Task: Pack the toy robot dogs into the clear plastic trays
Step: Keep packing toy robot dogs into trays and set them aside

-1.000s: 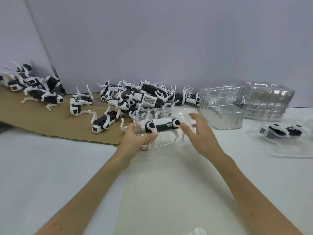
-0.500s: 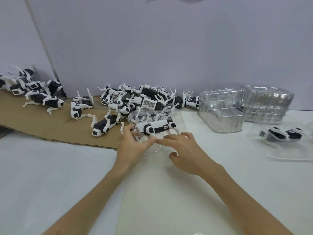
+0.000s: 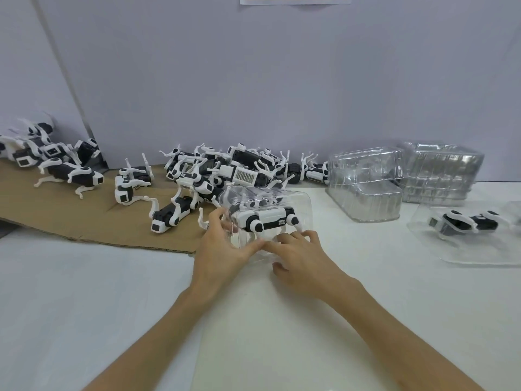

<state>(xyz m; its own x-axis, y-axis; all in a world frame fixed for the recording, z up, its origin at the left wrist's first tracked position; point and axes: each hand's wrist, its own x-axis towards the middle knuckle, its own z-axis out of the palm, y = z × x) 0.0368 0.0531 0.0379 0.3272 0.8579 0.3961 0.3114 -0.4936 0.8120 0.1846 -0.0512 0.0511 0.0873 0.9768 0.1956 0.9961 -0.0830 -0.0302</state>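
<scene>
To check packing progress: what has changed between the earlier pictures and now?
The right hand moved from the right end of the clear tray to its near edge, where its fingers now lie. The left hand still grips the tray's left end, with the toy dog inside. The dog pile, the empty tray stacks and the packed tray stayed.

Bright, even, soft light; shadows on the table (image 3: 84, 292) are faint. Small glints sit on the trays (image 3: 366, 187) at far right. Wide-angle distortion bends the edges, and detail is slightly soft throughout.
</scene>
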